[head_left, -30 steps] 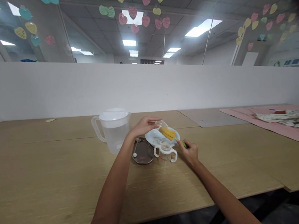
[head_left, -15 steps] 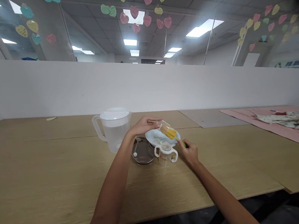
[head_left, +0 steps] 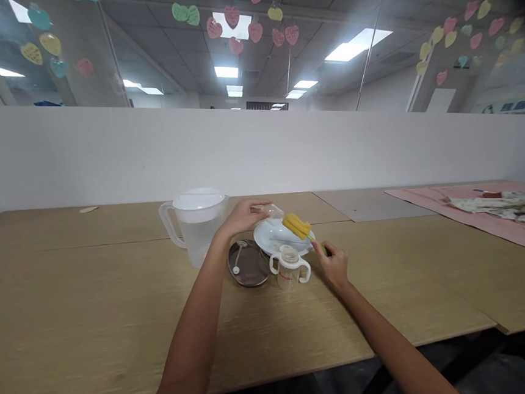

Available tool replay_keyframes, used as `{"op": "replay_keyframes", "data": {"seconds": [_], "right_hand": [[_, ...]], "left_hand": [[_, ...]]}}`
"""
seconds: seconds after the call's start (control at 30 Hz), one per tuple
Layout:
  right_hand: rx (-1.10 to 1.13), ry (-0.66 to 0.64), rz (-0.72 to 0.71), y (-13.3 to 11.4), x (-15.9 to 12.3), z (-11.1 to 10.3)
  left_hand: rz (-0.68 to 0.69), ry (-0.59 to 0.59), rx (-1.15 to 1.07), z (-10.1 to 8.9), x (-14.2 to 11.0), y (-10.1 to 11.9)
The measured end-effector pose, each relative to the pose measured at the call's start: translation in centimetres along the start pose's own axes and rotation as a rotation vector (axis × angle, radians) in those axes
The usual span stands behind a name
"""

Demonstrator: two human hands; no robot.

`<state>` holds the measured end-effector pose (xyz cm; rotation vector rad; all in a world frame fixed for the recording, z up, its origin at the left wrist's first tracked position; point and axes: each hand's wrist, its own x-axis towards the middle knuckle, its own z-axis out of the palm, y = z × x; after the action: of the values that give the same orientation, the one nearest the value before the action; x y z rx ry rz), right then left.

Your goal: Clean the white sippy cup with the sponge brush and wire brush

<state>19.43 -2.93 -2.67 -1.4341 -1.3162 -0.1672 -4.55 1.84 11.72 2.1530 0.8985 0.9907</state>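
Observation:
My left hand (head_left: 240, 216) is closed on a small clear cap (head_left: 270, 210), held above the white plate (head_left: 270, 238). In my right hand (head_left: 333, 265) I grip the green handle of a brush with a yellow sponge head (head_left: 297, 224). The sponge head hovers just right of the clear cap, outside it. A clear baby bottle with white handles (head_left: 289, 269) stands on the table in front of the plate, between my two hands. To the left of the bottle lies a dark round lid (head_left: 249, 270).
A clear plastic jug with a white lid (head_left: 197, 225) stands left of my left hand. A pink cloth with packets (head_left: 493, 212) lies at the far right. A white partition wall (head_left: 259, 154) runs behind the wooden table (head_left: 93, 316).
The yellow sponge head has come out of the clear cap and now sits to its right. My left hand has lifted the cap slightly.

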Motion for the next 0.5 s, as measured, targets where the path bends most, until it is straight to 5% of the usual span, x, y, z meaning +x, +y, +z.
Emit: {"op": "replay_keyframes", "data": {"seconds": [0.1,0.2,0.33,0.5], "right_hand": [[-0.038,0.056,0.022,-0.1,0.1,-0.1],[-0.079,0.090,-0.011,-0.2,0.2,-0.2],[-0.111,0.077,-0.096,-0.1,0.1,-0.1],[-0.129,0.073,-0.104,0.0,0.0,0.0]], "left_hand": [[-0.062,0.062,0.416,-0.9,-0.2,-1.0],[-0.262,-0.154,0.666,-1.1,-0.3,-1.9],[-0.515,-0.430,0.707,0.0,0.0,-3.1],[-0.519,-0.413,0.667,1.4,0.3,-4.6]]}}
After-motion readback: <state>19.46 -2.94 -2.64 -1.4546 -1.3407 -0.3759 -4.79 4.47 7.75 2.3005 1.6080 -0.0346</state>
